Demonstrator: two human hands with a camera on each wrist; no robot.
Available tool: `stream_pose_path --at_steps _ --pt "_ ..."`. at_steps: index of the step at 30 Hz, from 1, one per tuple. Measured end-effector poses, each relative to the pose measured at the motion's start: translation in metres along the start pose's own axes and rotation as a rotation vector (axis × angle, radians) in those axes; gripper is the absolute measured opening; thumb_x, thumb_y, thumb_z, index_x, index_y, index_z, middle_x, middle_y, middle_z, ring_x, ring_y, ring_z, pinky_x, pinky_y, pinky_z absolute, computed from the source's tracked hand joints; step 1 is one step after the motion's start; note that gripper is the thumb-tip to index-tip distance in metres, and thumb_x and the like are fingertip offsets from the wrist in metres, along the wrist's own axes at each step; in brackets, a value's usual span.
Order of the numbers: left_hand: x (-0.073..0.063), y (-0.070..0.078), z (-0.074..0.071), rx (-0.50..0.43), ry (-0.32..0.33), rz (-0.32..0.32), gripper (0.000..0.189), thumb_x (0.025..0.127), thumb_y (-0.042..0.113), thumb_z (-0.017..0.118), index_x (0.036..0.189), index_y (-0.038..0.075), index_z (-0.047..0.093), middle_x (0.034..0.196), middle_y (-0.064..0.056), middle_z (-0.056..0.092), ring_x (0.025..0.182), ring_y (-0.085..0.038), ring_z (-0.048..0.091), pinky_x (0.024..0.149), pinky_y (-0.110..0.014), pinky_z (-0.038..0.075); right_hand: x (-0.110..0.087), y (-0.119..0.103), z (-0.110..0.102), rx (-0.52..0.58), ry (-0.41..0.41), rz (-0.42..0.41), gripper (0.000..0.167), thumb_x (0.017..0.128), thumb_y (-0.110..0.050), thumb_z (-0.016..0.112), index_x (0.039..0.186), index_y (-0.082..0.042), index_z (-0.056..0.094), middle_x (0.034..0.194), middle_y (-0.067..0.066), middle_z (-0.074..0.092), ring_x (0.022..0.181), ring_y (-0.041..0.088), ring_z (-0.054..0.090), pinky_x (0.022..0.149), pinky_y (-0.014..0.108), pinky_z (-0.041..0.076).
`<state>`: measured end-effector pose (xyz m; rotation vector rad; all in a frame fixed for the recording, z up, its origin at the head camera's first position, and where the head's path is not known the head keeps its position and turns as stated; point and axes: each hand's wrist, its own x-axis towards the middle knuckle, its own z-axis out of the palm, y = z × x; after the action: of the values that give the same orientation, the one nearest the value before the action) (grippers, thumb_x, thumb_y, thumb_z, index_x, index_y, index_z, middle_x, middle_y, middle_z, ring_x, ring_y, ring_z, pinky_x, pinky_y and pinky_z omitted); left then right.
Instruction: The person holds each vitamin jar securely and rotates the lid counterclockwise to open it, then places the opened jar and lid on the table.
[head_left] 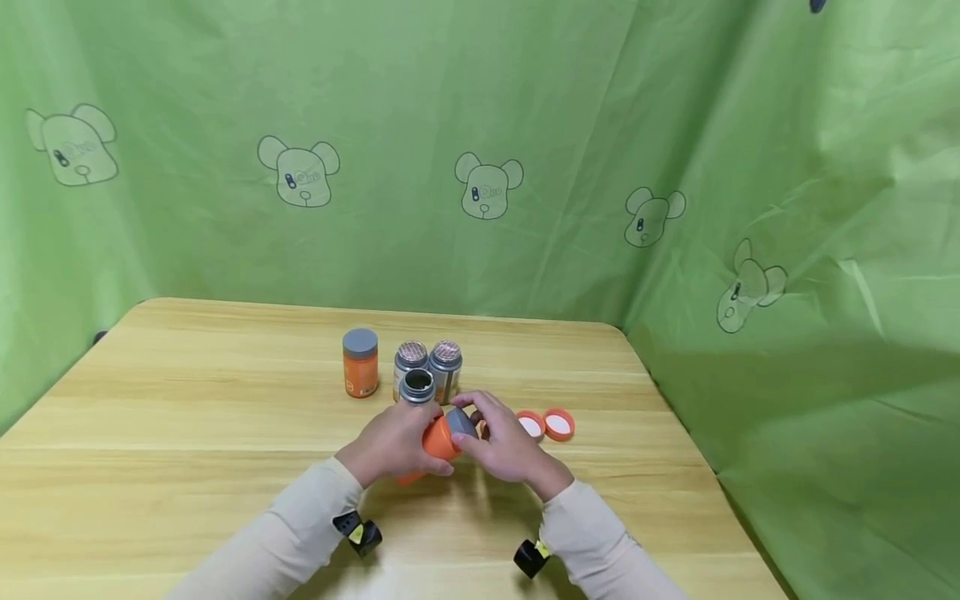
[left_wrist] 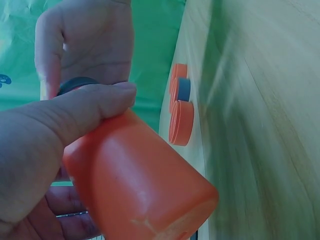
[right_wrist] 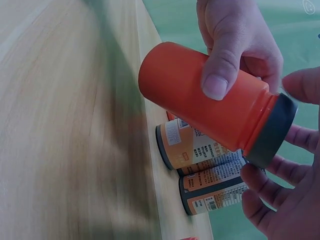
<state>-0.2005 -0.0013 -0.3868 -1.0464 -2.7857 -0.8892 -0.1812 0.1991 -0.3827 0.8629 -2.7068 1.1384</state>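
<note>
My left hand (head_left: 397, 442) grips the body of an orange jar (left_wrist: 140, 175), which is tilted with its dark grey lid (right_wrist: 272, 131) toward the right hand. In the right wrist view the left thumb lies along the jar's side. Around that lid curl the fingers and thumb of my right hand (head_left: 502, 437), fingertips at its rim. Just behind the left hand stands an open grey jar (head_left: 417, 386), dark inside. Two grey jars with foil-sealed tops, one on the left (head_left: 411, 357) and one on the right (head_left: 447, 358), stand side by side behind it.
Left of the grey jars, an upright orange jar (head_left: 361, 371) wears a grey lid. Orange lids (head_left: 558, 424) lie on the wooden table (head_left: 225, 500) right of the hands, with a blue-grey lid (left_wrist: 184, 90) among them. A green curtain (head_left: 390, 100) hangs behind and at the right.
</note>
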Motion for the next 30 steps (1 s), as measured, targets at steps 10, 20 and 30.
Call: stream_pose_path --at_steps 10,20,30 --pt "0.0006 -0.0004 0.0009 -0.008 -0.005 -0.001 0.057 0.063 0.037 0.09 0.102 0.006 0.061 0.084 0.0 0.057 0.069 -0.014 0.054 0.062 -0.031 0.047 0.0027 0.0016 0.0034 -0.026 0.016 0.088 0.044 0.097 -0.032 0.058 0.129 -0.003 0.052 0.123 0.01 0.055 0.079 0.014 0.056 0.067 0.03 0.048" --pt "0.0005 -0.0032 0.0019 -0.007 -0.013 -0.003 0.056 0.063 0.035 0.09 0.101 0.006 0.061 0.085 0.0 0.056 0.07 -0.014 0.053 0.063 -0.031 0.047 0.0024 0.002 0.0031 -0.007 -0.009 0.015 0.044 0.093 -0.024 0.062 0.129 -0.002 0.05 0.12 0.009 0.054 0.088 0.019 0.056 0.07 0.036 0.049" --pt "0.0008 -0.0041 0.002 -0.01 -0.009 0.003 0.056 0.064 0.037 0.089 0.101 0.007 0.061 0.085 0.001 0.056 0.07 -0.014 0.054 0.063 -0.031 0.047 0.003 0.0026 0.0056 -0.065 -0.011 0.072 0.046 0.097 -0.034 0.057 0.131 -0.004 0.05 0.121 0.007 0.054 0.081 0.015 0.053 0.07 0.031 0.046"
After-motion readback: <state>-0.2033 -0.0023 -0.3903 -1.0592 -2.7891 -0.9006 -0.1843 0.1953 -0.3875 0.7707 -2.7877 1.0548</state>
